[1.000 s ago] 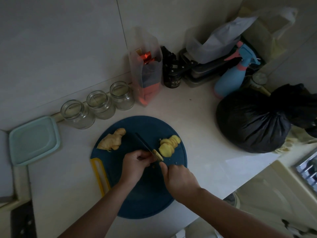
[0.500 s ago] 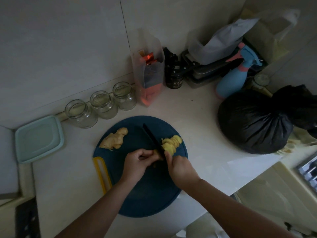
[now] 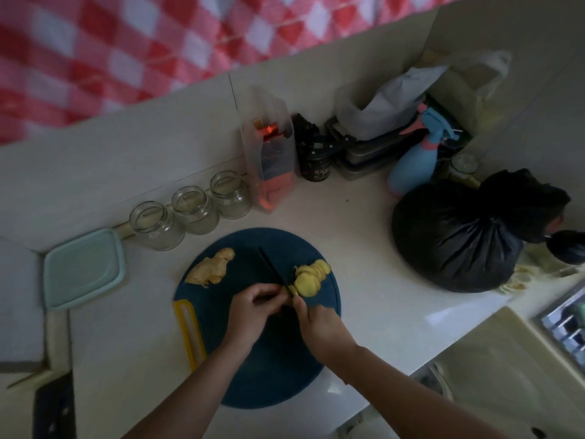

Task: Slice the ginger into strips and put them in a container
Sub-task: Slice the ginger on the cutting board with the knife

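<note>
A round dark blue cutting board (image 3: 272, 369) lies on the white counter. My left hand (image 3: 253, 307) pinches a small piece of ginger (image 3: 292, 290) at the board's middle. My right hand (image 3: 316, 321) grips a knife (image 3: 272, 266); its dark blade points up and left and stands against that piece. A pile of yellow ginger slices (image 3: 311, 274) lies just right of the blade. An uncut knob of ginger (image 3: 210, 267) sits on the board's left part. A pale green lidded container (image 3: 82, 270) rests to the left of the board.
Three glass jars (image 3: 193, 210) line the wall behind the board. A yellow peeler (image 3: 190, 331) lies at the board's left edge. A full black bag (image 3: 452, 239), a blue spray bottle (image 3: 414, 160) and a clear box (image 3: 269, 160) crowd the back right. The counter edge runs along the right.
The blade has shifted slightly left off the slice pile, more slices showing beside it. Both hands stay at the same spot. The view has tilted up, showing a red checked cloth.
</note>
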The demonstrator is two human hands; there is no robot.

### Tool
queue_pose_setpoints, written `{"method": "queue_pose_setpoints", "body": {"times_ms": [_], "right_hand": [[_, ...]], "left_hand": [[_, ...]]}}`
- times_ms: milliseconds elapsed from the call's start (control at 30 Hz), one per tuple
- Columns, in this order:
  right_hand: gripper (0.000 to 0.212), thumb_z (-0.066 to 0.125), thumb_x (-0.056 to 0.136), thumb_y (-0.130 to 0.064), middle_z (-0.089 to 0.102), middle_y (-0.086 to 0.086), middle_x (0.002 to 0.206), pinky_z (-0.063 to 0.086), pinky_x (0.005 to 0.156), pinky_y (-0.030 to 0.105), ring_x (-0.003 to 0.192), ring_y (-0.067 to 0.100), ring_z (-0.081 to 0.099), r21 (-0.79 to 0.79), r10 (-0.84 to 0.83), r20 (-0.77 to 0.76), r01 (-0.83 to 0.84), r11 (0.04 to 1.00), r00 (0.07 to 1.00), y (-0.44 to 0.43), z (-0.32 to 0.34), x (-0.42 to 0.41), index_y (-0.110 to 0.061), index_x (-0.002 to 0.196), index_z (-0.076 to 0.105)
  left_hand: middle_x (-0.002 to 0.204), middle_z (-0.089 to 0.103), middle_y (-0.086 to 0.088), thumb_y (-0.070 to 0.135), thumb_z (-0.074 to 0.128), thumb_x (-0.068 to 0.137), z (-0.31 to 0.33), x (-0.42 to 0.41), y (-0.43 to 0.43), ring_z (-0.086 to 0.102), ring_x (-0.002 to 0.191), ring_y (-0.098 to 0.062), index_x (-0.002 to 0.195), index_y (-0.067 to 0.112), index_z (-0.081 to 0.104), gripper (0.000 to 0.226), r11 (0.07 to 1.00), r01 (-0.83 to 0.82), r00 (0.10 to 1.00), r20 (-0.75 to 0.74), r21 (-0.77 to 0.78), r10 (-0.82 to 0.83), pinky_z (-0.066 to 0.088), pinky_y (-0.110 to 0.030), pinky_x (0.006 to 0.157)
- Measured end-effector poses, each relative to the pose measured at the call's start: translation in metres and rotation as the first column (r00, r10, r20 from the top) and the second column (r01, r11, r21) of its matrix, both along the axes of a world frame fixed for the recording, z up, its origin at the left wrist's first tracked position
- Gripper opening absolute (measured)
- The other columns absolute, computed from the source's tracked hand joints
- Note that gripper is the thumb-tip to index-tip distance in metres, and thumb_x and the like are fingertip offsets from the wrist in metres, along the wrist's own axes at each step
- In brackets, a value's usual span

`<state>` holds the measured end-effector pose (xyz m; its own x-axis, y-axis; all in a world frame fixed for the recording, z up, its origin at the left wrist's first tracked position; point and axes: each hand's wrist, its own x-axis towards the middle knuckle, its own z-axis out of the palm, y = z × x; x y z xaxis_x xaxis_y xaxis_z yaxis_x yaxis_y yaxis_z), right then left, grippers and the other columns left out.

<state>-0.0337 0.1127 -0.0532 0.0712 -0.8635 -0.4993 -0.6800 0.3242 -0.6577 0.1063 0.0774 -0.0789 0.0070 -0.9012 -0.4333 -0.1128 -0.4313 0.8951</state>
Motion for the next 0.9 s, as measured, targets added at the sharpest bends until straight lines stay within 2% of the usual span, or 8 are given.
{"method": "queue_pose_setpoints", "body": {"times_ms": [67, 167, 300, 433, 533, 633, 767, 900], "right_hand": [[0.042, 0.022, 0.104, -0.042, 0.050, 0.009, 0.073, 0.043, 0.072, 0.038, 0.072, 0.024, 0.053, -0.006, 0.032, -0.011, -0.032, 0.999, 0.999, -0.001, 0.000, -0.002, -0.024, 0.069, 0.037], [0.052, 0.025, 0.102, -0.048, 0.047, 0.002, 0.061, 0.035, 0.064, 0.029, 0.055, 0.011, 0.044, -0.003, -0.006, 0.007, 0.006, 1.000, 1.000, -0.005, -0.001, -0.008, -0.018, 0.062, 0.040], [0.051, 0.030, 0.099, -0.053, 0.046, -0.001, 0.060, 0.035, 0.059, 0.027, 0.053, 0.008, 0.042, -0.018, 0.015, -0.026, -0.016, 1.000, 1.000, -0.008, -0.005, -0.016, -0.018, 0.063, 0.041], [0.038, 0.040, 0.096, -0.054, 0.052, -0.006, 0.072, 0.037, 0.058, 0.024, 0.061, 0.009, 0.046, -0.111, 0.045, -0.074, -0.053, 0.992, 0.996, -0.010, -0.003, -0.023, -0.016, 0.100, 0.045], [0.037, 0.048, 0.097, -0.042, 0.063, 0.003, 0.091, 0.041, 0.065, 0.025, 0.073, 0.017, 0.055, -0.198, 0.132, -0.127, -0.155, 0.968, 0.983, -0.006, 0.002, -0.027, -0.018, 0.123, 0.038], [0.039, 0.047, 0.098, -0.031, 0.067, 0.008, 0.100, 0.049, 0.075, 0.030, 0.085, 0.022, 0.063, -0.224, 0.175, -0.129, -0.201, 0.954, 0.976, 0.000, 0.001, -0.027, -0.023, 0.135, 0.035], [0.037, 0.044, 0.099, -0.026, 0.067, 0.007, 0.099, 0.049, 0.073, 0.029, 0.081, 0.020, 0.062, -0.242, 0.158, -0.099, -0.178, 0.954, 0.982, 0.003, -0.002, -0.024, -0.023, 0.136, 0.040], [0.027, 0.043, 0.100, -0.035, 0.064, 0.003, 0.090, 0.045, 0.063, 0.026, 0.070, 0.013, 0.053, -0.254, 0.084, -0.117, -0.112, 0.961, 0.990, 0.008, 0.000, -0.026, -0.016, 0.119, 0.044]], "left_hand": [[0.084, 0.074, -0.004, 0.010, 0.076, 0.078, -0.002, -0.001, 0.002, 0.071, 0.080, -0.016, 0.092, 0.013, 0.072, 0.015, 1.000, -0.002, 1.000, 0.028, -0.019, 0.003, 0.057, -0.031, 0.075], [0.083, 0.074, -0.004, 0.013, 0.076, 0.078, -0.002, -0.002, 0.003, 0.071, 0.078, -0.015, 0.094, 0.010, 0.071, 0.017, 0.999, -0.011, 0.999, 0.049, -0.034, 0.012, 0.058, -0.032, 0.074], [0.082, 0.073, -0.005, 0.012, 0.075, 0.079, -0.001, -0.003, 0.003, 0.070, 0.078, -0.017, 0.092, 0.007, 0.071, 0.014, 0.999, -0.019, 0.999, 0.047, -0.033, 0.020, 0.059, -0.034, 0.074], [0.086, 0.072, -0.006, 0.014, 0.075, 0.079, -0.001, -0.004, 0.001, 0.070, 0.077, -0.015, 0.091, 0.008, 0.070, 0.014, 1.000, -0.022, 0.998, 0.055, -0.014, 0.023, 0.059, -0.033, 0.075], [0.088, 0.070, -0.008, 0.013, 0.075, 0.079, 0.001, -0.006, 0.000, 0.070, 0.076, -0.016, 0.091, 0.006, 0.069, 0.015, 0.999, -0.041, 0.998, 0.047, 0.011, 0.040, 0.058, -0.030, 0.072], [0.089, 0.070, -0.008, 0.012, 0.074, 0.080, 0.003, -0.007, 0.001, 0.070, 0.079, -0.018, 0.091, 0.005, 0.068, 0.014, 0.999, -0.041, 0.998, 0.041, 0.003, 0.040, 0.058, -0.028, 0.071], [0.089, 0.071, -0.008, 0.011, 0.074, 0.080, 0.003, -0.006, 0.002, 0.070, 0.081, -0.017, 0.092, 0.005, 0.069, 0.014, 0.999, -0.039, 0.999, 0.023, -0.009, 0.040, 0.057, -0.025, 0.072], [0.086, 0.071, -0.007, 0.008, 0.074, 0.080, 0.001, -0.003, 0.002, 0.070, 0.079, -0.014, 0.087, 0.008, 0.069, 0.009, 0.999, -0.035, 0.999, 0.014, -0.012, 0.036, 0.056, -0.023, 0.070]]}}
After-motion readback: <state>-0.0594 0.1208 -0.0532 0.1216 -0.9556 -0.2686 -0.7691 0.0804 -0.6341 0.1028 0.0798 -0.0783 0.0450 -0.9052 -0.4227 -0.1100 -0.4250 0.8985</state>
